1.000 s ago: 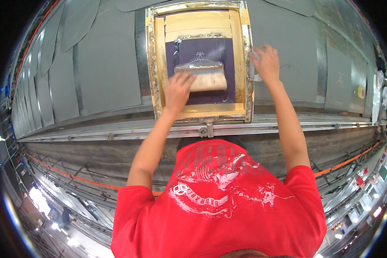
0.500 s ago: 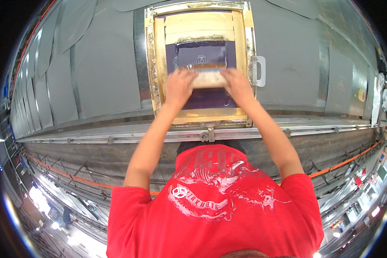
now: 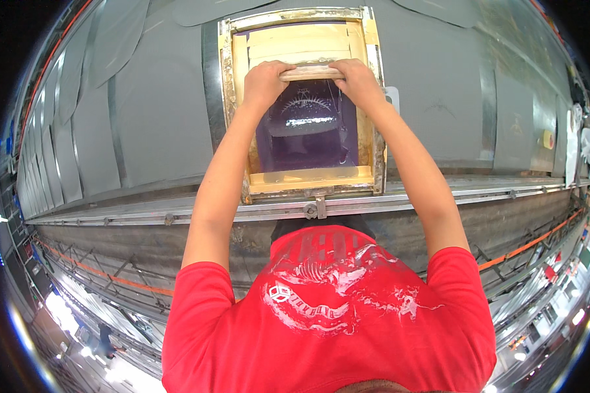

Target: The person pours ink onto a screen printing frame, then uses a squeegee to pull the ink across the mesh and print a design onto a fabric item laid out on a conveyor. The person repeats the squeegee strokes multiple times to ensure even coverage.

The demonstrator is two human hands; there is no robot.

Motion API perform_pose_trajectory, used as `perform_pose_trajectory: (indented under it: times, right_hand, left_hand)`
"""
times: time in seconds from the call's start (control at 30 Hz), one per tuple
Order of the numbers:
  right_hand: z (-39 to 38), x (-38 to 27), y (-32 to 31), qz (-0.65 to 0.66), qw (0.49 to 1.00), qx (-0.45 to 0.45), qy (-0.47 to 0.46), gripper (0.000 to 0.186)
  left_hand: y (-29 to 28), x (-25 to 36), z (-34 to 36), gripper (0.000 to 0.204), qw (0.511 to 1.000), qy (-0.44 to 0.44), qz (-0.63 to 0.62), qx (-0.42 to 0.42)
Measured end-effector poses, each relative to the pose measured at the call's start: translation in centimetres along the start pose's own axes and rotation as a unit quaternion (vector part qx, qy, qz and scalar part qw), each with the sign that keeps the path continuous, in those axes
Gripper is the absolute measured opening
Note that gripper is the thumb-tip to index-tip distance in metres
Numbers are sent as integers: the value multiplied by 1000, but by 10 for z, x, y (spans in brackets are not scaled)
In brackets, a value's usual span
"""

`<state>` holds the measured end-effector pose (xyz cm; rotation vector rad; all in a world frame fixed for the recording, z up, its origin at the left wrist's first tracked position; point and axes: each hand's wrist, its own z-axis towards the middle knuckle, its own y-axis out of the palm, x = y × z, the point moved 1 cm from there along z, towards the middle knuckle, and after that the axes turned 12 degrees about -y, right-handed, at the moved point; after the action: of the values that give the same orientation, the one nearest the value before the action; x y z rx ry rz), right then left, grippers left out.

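Note:
Both my hands grip a wooden-handled squeegee, one at each end. My left hand is closed round its left end, my right hand round its right end. The squeegee lies across the far part of a screen printing frame, near the yellow tape. Nearer to me the dark purple mesh shows, with a pale line design and a wet, shiny patch on it. My hands and the handle hide the squeegee's blade.
A metal rail with clamps runs along the table's near edge. Grey panels lie left and right of the frame. A white handle sticks out at the frame's right side. Yellow tape and white cloths are at far right.
My hands have moved the squeegee away from me, from the middle of the mesh to its far end. More of the purple mesh and its design now show on the near side.

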<state>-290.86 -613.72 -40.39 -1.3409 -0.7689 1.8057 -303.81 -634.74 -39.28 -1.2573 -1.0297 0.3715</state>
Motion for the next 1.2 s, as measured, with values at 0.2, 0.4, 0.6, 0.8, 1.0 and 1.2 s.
perform_pose_trajectory:
  times: [0.2,0.4,0.6,0.8,1.0,1.2]
  right_hand:
    - [-91,-40,16,33,999,9,-3,40]
    - [-146,-81,9,121,992,-42,7,47]
    - [-122,54,-23,76,946,183,257,39]
    - [-100,59,-9,60,939,229,250,29]
    - [-45,-34,-6,52,931,247,263,30]
    - [32,-136,114,92,933,278,207,30]
  left_hand:
    - [22,7,-83,36,999,46,-5,18]
    - [36,9,-165,35,998,41,-37,31]
    - [28,11,-166,40,995,82,-33,35]
    - [30,4,-191,50,994,66,-70,57]
    - [-7,-39,-223,61,991,45,-88,86]
    - [-74,-183,-251,56,992,33,-37,112]
